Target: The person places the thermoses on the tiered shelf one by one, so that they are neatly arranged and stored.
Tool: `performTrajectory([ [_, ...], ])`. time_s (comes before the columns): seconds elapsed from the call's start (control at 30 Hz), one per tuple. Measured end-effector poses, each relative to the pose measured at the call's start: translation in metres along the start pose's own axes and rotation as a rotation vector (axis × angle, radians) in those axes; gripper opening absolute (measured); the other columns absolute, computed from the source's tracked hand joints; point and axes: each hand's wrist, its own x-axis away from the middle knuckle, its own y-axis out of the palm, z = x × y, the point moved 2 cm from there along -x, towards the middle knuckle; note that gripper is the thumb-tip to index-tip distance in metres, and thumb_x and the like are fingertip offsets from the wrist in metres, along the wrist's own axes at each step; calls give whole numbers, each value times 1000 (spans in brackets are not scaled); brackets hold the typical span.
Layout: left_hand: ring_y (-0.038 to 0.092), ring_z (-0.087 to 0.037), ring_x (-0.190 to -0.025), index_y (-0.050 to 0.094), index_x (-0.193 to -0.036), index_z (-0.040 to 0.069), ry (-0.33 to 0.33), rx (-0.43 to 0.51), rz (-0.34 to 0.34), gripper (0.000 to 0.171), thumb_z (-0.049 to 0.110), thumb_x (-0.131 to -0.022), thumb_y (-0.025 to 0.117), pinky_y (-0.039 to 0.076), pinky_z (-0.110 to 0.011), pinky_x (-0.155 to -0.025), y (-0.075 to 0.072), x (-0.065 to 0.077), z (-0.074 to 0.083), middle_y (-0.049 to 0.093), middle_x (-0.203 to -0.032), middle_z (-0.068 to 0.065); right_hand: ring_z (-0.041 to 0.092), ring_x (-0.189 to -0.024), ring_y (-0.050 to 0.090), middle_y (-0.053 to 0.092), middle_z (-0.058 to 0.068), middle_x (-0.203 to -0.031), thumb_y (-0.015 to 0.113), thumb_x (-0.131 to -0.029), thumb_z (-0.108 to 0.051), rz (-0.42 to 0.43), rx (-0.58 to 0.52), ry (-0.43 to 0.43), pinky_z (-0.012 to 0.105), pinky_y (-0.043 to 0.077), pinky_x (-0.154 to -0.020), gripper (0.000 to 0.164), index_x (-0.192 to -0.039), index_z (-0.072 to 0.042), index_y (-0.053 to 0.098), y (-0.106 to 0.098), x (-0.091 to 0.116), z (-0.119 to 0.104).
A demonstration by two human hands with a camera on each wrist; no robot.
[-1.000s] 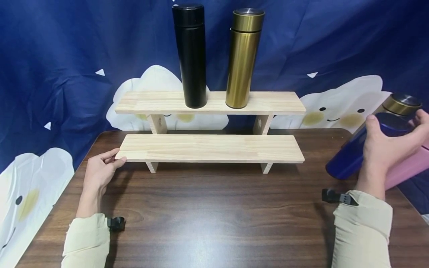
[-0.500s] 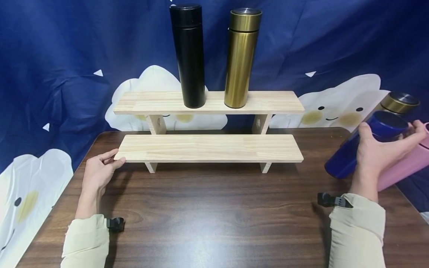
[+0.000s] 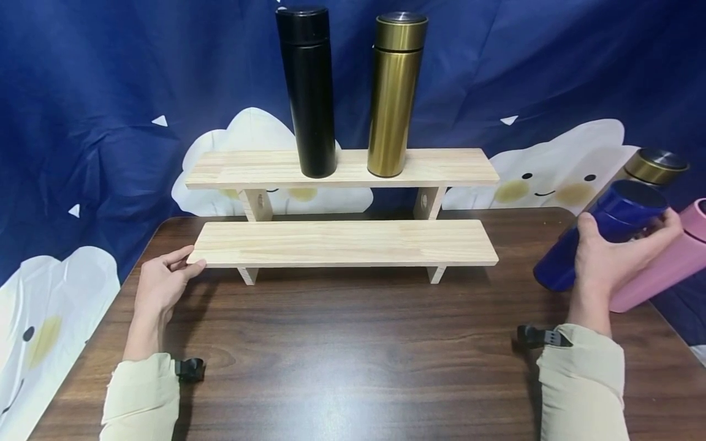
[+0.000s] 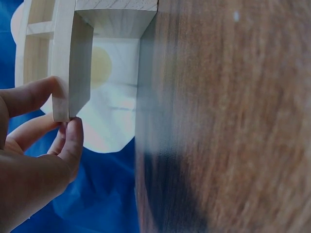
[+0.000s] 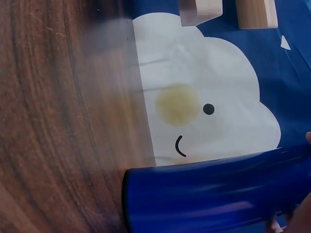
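Note:
A two-tier wooden shelf [image 3: 342, 244] stands on the table. My left hand [image 3: 161, 280] pinches the left end of its lower board [image 4: 60, 99], thumb on one face and fingers on the other. At the right, my right hand [image 3: 614, 260] is wrapped round the upper part of a blue thermos bottle [image 3: 559, 262], thumb on the left side and fingers on the right. The right wrist view shows the base of this blue bottle on the table; most of the hand is out of that view. A black bottle [image 3: 311, 104] and a gold bottle [image 3: 394, 110] stand on the upper board.
A pink bottle [image 3: 656, 269] stands close to the right of my right hand. Behind the blue one is another gold-topped bottle [image 3: 653, 166], partly hidden. The brown table [image 3: 353, 355] ends at a blue cloth [image 3: 110, 141] with white clouds.
My right hand has moved left and closed in round the blue bottle, uncovering more of the pink one. The left hand keeps its place on the shelf. The head view has shifted slightly.

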Motion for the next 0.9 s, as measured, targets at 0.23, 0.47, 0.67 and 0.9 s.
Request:
performTrajectory([
  [0.23, 51, -23, -127, 54, -147, 7, -4, -1, 2, 59, 24, -94, 74, 40, -8, -79, 0, 0, -1, 52, -147, -18, 11, -120, 49, 52, 0, -130, 75, -73, -1, 7, 25, 2, 21, 34, -100, 69, -135, -15, 49, -2, 9, -8],
  [0.47, 51, -26, -131, 52, -148, 7, 0, -7, -9, 61, 25, -94, 73, 45, -18, -90, -1, -1, -1, 52, -147, -19, 11, -118, 48, 52, 0, -128, 75, -73, 0, 6, 18, -5, 20, 33, -97, 67, -133, -13, 49, -3, 16, -11],
  [0.67, 50, -29, -132, 51, -149, 7, -3, -15, -11, 61, 25, -94, 73, 44, -18, -89, 0, -1, 0, 51, -148, -19, 11, -117, 48, 51, 0, -130, 77, -71, 2, 3, 31, 32, 20, 33, -97, 71, -133, -14, 47, -4, 11, -1],
  [0.9, 50, -30, -133, 51, -149, 7, -8, -21, -14, 61, 26, -95, 73, 45, -21, -90, 1, 0, 0, 51, -148, -19, 9, -114, 48, 52, -2, -128, 79, -71, 1, -7, 88, 38, 21, 33, -96, 73, -134, -16, 47, -6, 10, 0],
])
